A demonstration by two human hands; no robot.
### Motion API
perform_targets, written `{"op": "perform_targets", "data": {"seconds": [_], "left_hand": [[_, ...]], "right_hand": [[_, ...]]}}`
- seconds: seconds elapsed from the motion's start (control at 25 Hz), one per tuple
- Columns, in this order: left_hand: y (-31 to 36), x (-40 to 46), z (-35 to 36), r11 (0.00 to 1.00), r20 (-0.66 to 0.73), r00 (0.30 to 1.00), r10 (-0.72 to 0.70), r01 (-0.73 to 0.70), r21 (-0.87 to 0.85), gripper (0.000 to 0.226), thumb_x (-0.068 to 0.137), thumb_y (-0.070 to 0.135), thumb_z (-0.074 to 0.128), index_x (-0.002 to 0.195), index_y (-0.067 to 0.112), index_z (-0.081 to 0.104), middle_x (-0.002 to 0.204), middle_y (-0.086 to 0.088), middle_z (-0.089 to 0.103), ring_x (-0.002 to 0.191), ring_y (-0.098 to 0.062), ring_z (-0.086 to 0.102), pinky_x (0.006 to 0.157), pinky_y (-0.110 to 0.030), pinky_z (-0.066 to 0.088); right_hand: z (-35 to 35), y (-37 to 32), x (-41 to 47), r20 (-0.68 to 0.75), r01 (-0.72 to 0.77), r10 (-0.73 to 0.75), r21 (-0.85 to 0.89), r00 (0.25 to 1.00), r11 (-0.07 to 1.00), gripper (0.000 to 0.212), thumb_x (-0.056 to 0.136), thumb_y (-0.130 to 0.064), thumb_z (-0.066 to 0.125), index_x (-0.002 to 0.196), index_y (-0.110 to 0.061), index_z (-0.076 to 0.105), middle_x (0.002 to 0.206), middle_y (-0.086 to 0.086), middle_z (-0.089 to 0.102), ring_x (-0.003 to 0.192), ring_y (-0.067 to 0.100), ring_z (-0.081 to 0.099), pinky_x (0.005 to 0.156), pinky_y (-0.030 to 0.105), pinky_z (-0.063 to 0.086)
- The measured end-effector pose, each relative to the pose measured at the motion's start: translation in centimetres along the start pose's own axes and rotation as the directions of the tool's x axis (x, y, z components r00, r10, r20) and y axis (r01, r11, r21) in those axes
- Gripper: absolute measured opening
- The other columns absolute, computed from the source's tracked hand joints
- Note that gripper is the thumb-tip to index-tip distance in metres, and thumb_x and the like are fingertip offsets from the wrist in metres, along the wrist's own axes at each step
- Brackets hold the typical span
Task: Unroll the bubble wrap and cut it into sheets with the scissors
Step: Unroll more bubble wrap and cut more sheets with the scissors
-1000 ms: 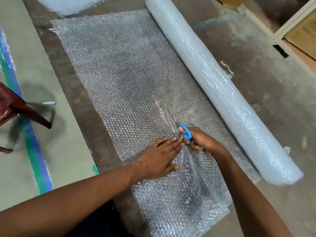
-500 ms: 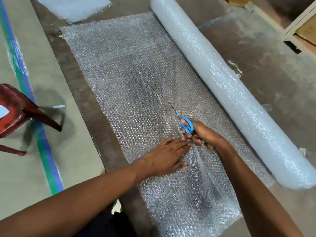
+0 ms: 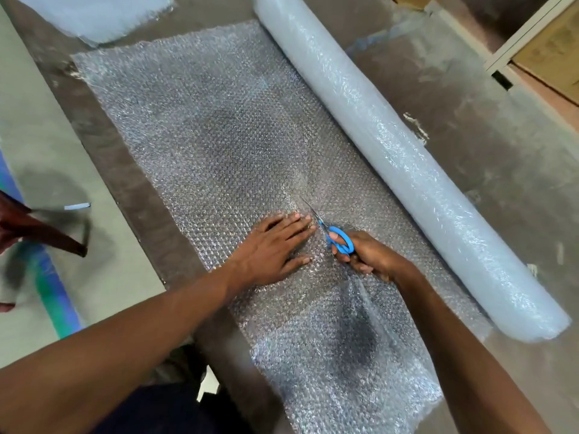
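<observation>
A long roll of bubble wrap (image 3: 398,151) lies diagonally on the floor, with an unrolled stretch of bubble wrap (image 3: 213,133) spread flat to its left. My right hand (image 3: 366,255) grips blue-handled scissors (image 3: 336,238), whose blades point away from me into the sheet along a cut line. My left hand (image 3: 272,249) lies flat, fingers spread, pressing the sheet down just left of the blades. Behind the scissors the cut part of the sheet lifts and wrinkles towards me.
A pile of cut sheets (image 3: 94,14) lies at the far left. A dark red chair (image 3: 34,227) stands on the left by a blue-green floor stripe (image 3: 53,292). A white frame and cardboard (image 3: 551,42) sit at the far right.
The scissors and my right hand have moved forward along the cut. My left hand has slid forward with them, staying flat on the sheet.
</observation>
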State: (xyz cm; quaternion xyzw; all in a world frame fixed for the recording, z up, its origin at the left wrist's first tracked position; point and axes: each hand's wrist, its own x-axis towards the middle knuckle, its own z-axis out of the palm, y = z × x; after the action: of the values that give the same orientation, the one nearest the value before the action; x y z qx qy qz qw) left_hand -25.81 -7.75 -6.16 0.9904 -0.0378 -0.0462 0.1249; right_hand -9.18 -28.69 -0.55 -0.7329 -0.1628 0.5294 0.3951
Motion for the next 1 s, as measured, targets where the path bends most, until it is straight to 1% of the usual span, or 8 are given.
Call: {"op": "perform_targets", "data": {"seconds": [0.2, 0.4, 0.56, 0.68, 0.76, 0.84, 0.92, 1.0], "left_hand": [[-0.5, 0.0, -0.1, 1.000, 0.011, 1.000, 0.020, -0.020, -0.012, 0.077, 0.106, 0.073, 0.006, 0.169, 0.029, -0.001, 0.176, 0.003, -0.004, 0.163, -0.016, -0.006, 0.132, -0.051, 0.008], [-0.6, 0.0, -0.2, 1.000, 0.035, 0.999, 0.026, -0.026, -0.003, 0.079, 0.106, 0.073, 0.005, 0.169, 0.026, -0.002, 0.176, 0.003, -0.006, 0.163, -0.016, -0.009, 0.130, -0.052, 0.010], [-0.4, 0.0, -0.4, 1.000, 0.038, 0.999, 0.015, -0.014, -0.023, 0.079, 0.106, 0.073, 0.004, 0.169, 0.026, -0.002, 0.176, 0.004, -0.005, 0.163, -0.015, -0.009, 0.131, -0.051, 0.009], [-0.5, 0.1, -0.3, 1.000, 0.038, 0.999, 0.014, -0.013, -0.020, 0.078, 0.106, 0.072, 0.004, 0.169, 0.026, -0.003, 0.176, 0.003, -0.003, 0.163, -0.016, -0.008, 0.131, -0.050, 0.007], [-0.4, 0.0, -0.4, 1.000, 0.031, 0.999, 0.016, -0.016, -0.022, 0.077, 0.107, 0.071, 0.004, 0.169, 0.026, -0.003, 0.176, 0.003, -0.003, 0.163, -0.016, -0.009, 0.132, -0.048, 0.004], [-0.3, 0.0, -0.5, 0.999, 0.046, 0.999, 0.018, -0.016, -0.036, 0.077, 0.107, 0.071, 0.002, 0.169, 0.026, -0.005, 0.176, 0.003, -0.006, 0.162, -0.016, -0.013, 0.132, -0.046, -0.002], [-0.4, 0.0, -0.4, 0.999, 0.050, 0.999, 0.022, -0.019, -0.043, 0.077, 0.107, 0.070, 0.001, 0.169, 0.025, -0.004, 0.175, 0.002, -0.006, 0.162, -0.016, -0.013, 0.132, -0.045, -0.003], [-0.4, 0.0, -0.4, 0.999, 0.051, 0.998, 0.025, -0.023, -0.043, 0.076, 0.107, 0.069, 0.002, 0.169, 0.024, -0.002, 0.175, 0.002, -0.003, 0.162, -0.017, -0.011, 0.132, -0.045, -0.002]], "right_hand": [[0.3, -0.8, 1.4, -0.022, 0.004, -0.003, 0.020, 1.000, 1.000, 0.052, 0.101, -0.056, 0.058, 0.097, -0.005, 0.068, 0.067, 0.011, 0.053, 0.036, 0.009, 0.031, 0.031, 0.019, 0.022], [-0.2, -1.4, 2.6, -0.036, 0.001, -0.002, -0.026, 0.999, 1.000, 0.042, 0.106, -0.049, 0.060, 0.095, -0.011, 0.072, 0.068, 0.007, 0.056, 0.037, 0.011, 0.031, 0.032, 0.020, 0.022], [0.6, -2.8, 4.0, -0.017, 0.015, -0.016, -0.049, 1.000, 0.999, 0.045, 0.106, -0.053, 0.058, 0.097, -0.011, 0.070, 0.068, 0.008, 0.054, 0.039, 0.012, 0.030, 0.034, 0.021, 0.019], [0.4, -3.2, 4.8, 0.010, 0.039, -0.039, -0.040, 0.999, 0.998, 0.045, 0.104, -0.057, 0.059, 0.097, -0.014, 0.070, 0.070, 0.006, 0.055, 0.039, 0.011, 0.033, 0.038, 0.019, 0.022], [0.2, -3.3, 5.3, 0.032, 0.028, -0.026, -0.055, 0.999, 0.998, 0.050, 0.102, -0.062, 0.059, 0.097, -0.012, 0.070, 0.070, 0.005, 0.056, 0.041, 0.012, 0.033, 0.040, 0.020, 0.024], [0.3, -3.4, 5.7, 0.024, 0.030, -0.028, -0.075, 0.999, 0.997, 0.053, 0.101, -0.064, 0.058, 0.097, -0.013, 0.069, 0.070, 0.006, 0.056, 0.044, 0.015, 0.033, 0.041, 0.021, 0.023], [0.4, -3.7, 5.9, 0.031, 0.039, -0.037, -0.063, 0.999, 0.997, 0.051, 0.102, -0.063, 0.059, 0.097, -0.013, 0.069, 0.070, 0.004, 0.056, 0.045, 0.015, 0.032, 0.042, 0.021, 0.022], [0.3, -4.2, 6.1, 0.043, 0.031, -0.028, -0.061, 0.999, 0.998, 0.048, 0.102, -0.061, 0.060, 0.092, -0.015, 0.068, 0.069, 0.003, 0.056, 0.043, 0.014, 0.032, 0.043, 0.021, 0.023]]}}
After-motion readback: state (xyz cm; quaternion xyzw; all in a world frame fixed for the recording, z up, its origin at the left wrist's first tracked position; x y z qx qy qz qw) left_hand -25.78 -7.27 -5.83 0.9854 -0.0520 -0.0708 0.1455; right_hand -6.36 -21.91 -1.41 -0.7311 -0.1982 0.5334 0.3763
